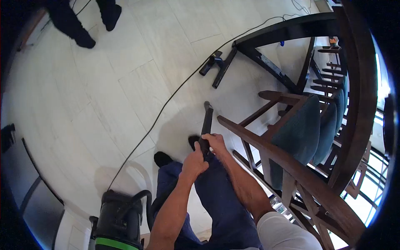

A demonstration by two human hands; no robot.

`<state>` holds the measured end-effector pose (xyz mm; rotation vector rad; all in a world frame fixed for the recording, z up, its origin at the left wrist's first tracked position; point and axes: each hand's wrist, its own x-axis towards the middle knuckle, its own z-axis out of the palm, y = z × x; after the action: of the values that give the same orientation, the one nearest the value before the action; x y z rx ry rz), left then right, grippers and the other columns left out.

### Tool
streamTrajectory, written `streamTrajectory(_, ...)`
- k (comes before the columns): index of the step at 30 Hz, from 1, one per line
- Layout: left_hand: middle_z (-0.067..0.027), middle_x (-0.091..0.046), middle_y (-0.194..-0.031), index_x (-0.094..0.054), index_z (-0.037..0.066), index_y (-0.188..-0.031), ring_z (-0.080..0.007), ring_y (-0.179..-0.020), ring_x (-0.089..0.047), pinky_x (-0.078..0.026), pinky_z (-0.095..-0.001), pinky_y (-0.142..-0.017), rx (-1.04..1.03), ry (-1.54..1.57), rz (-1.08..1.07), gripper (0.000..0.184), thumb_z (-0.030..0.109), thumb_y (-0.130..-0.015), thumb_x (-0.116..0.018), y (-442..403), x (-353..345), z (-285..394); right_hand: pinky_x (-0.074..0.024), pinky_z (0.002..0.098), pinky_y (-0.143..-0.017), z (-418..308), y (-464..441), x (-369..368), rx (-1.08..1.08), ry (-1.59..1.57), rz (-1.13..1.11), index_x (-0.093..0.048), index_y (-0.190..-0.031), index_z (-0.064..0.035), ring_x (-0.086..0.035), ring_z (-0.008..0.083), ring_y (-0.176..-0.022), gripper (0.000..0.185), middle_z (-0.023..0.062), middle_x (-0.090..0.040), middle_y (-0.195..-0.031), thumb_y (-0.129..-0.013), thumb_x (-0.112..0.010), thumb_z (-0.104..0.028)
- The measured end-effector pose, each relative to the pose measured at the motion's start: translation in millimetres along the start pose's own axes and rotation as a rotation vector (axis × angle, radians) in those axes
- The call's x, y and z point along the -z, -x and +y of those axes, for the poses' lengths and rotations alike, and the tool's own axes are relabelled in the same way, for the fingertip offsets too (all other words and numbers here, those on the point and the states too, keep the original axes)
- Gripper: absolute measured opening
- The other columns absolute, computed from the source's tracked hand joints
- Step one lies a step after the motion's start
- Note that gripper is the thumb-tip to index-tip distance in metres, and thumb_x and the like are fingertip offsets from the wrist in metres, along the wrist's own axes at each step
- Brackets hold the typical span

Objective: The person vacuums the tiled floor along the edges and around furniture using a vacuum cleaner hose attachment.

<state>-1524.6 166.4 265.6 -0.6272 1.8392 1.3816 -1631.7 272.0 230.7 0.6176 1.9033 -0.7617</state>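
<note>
Both hands closed on a black tube (206, 121), centre of scene.
From my remote station I find the left hand (194, 165) wrapped about the tube's near end, thumb laid along it; its other fingertips are hidden from me. The right hand (216, 143) sits just beyond, on the tube's right side, fingers curled over the top with no visible gap; I cannot tell how they close underneath. The tube points to the far side, its tip clear of the floor head (218, 68), which lies farther off near the table leg (271, 66). A black vacuum cleaner (121, 221) stands near left, a cord (161, 111) running from it to the far right. Wooden chairs (298, 129) stand to the right.
</note>
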Motion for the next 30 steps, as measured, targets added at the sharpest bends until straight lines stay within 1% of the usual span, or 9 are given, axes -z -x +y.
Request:
streamTrajectory(2, -0.0373, -0.064, -0.103, -0.031, -0.003, -0.143, -0.0526, -0.102, -0.063, -0.050, -0.0549, -0.092, 0.046, -0.049, 0.025, 0.081, 0.012, -0.072, -0.067, -11.5, 12.6, -8.2, -0.0496, 0.0396, -0.062, -14.7, -24.4, -2.9, -0.097, -0.223, -0.078, -0.065, -0.102, 0.0022, -0.062, 0.0221, -0.074, 0.045, 0.0113, -0.066, -0.085, -0.079, -0.072, -0.035)
streamTrajectory(5, -0.0335, -0.067, -0.104, -0.028, -0.006, -0.146, -0.0461, -0.099, -0.067, -0.053, -0.0515, -0.089, 0.066, -0.148, -0.048, 0.086, 0.013, -0.072, -0.068, -49.5, 23.6, -37.0, -0.0510, 0.0369, -0.063, -12.7, -69.2, -32.7, -0.269, -0.504, -0.109, -0.064, -0.099, 0.0017, -0.063, 0.0239, -0.071, 0.039, 0.0124, -0.064, -0.082, -0.079, -0.071, -0.031)
streamTrajectory(7, -0.0329, -0.067, -0.105, -0.033, -0.005, -0.143, -0.0461, -0.095, -0.068, -0.055, -0.0506, -0.086, 0.007, -0.162, -0.032, 0.083, 0.020, -0.075, -0.073, -77.1, 43.0, -42.4, -0.0520, 0.0394, -0.062, -6.6, -102.5, -61.7, 0.075, -0.445, 0.226, -0.060, -0.092, -0.0024, -0.061, 0.0225, -0.070, 0.031, 0.0087, -0.060, -0.078, -0.083, -0.067, -0.031)
streamTrajectory(9, -0.0324, -0.065, -0.108, -0.038, 0.000, -0.135, -0.0478, -0.096, -0.067, -0.053, -0.0500, -0.088, 0.121, 0.388, -0.274, 0.076, 0.034, -0.078, -0.075, -91.9, 76.4, -23.0, -0.0530, 0.0362, -0.061, -10.4, -106.6, -51.8, 0.056, -0.675, 0.141, -0.058, -0.089, -0.0027, -0.060, 0.0222, -0.067, 0.029, 0.0086, -0.060, -0.078, -0.083, -0.066, -0.030)
streamTrajectory(11, -0.0303, -0.065, -0.108, -0.042, -0.001, -0.129, -0.0436, -0.095, -0.068, -0.053, -0.0464, -0.086, 0.185, 0.516, -0.330, 0.077, 0.045, -0.078, -0.077, -118.4, 70.3, -12.7, -0.0518, 0.0362, -0.063, -9.1, -116.5, -36.0, 0.073, -0.976, -0.013, -0.061, -0.089, -0.0008, -0.061, 0.0210, -0.066, 0.025, 0.0094, -0.062, -0.077, -0.082, -0.068, -0.024)
streamTrajectory(13, -0.0318, -0.064, -0.109, -0.045, -0.003, -0.124, -0.0428, -0.095, -0.068, -0.053, -0.0461, -0.085, -0.110, 0.018, -0.192, 0.075, 0.044, -0.077, -0.078, -148.4, 40.0, -19.4, -0.0515, 0.0354, -0.062, 3.6, -136.3, -21.0, 0.109, -0.953, 0.034, -0.058, -0.087, -0.0012, -0.060, 0.0216, -0.065, 0.020, 0.0101, -0.061, -0.075, -0.083, -0.064, -0.020)
streamTrajectory(16, -0.0314, -0.066, -0.103, -0.047, -0.005, -0.118, -0.0456, -0.096, -0.067, -0.053, -0.0488, -0.085, -0.159, -0.044, -0.176, 0.069, 0.040, -0.076, -0.077, -182.1, 28.2, -7.2, -0.0514, 0.0418, -0.064, 11.7, -165.8, -0.1, 0.129, -1.210, -0.039, -0.056, -0.094, -0.0067, -0.058, 0.0279, -0.070, 0.023, 0.0108, -0.056, -0.074, -0.078, -0.059, -0.022)
streamTrajectory(23, -0.0274, -0.069, -0.093, -0.048, -0.004, -0.114, -0.0447, -0.089, -0.069, -0.055, -0.0510, -0.079, -0.262, -0.281, -0.032, 0.059, 0.033, -0.075, -0.073, -276.2, 38.6, 33.3, -0.0482, 0.0378, -0.066, -38.2, -246.7, 21.9, 0.388, -1.345, 0.020, -0.053, -0.092, -0.0027, -0.052, 0.0260, -0.066, 0.025, 0.0118, -0.054, -0.073, -0.074, -0.057, -0.019)
streamTrajectory(30, -0.0273, -0.069, -0.087, -0.045, -0.001, -0.122, -0.0456, -0.086, -0.069, -0.055, -0.0523, -0.075, -0.390, -0.308, 0.154, 0.063, 0.035, -0.079, -0.074, -340.2, 41.5, 68.9, -0.0517, 0.0358, -0.064, -85.5, -292.1, 66.0, 0.523, -1.150, 0.127, -0.058, -0.095, 0.0013, -0.060, 0.0230, -0.067, 0.030, 0.0108, -0.061, -0.076, -0.076, -0.058, -0.021)
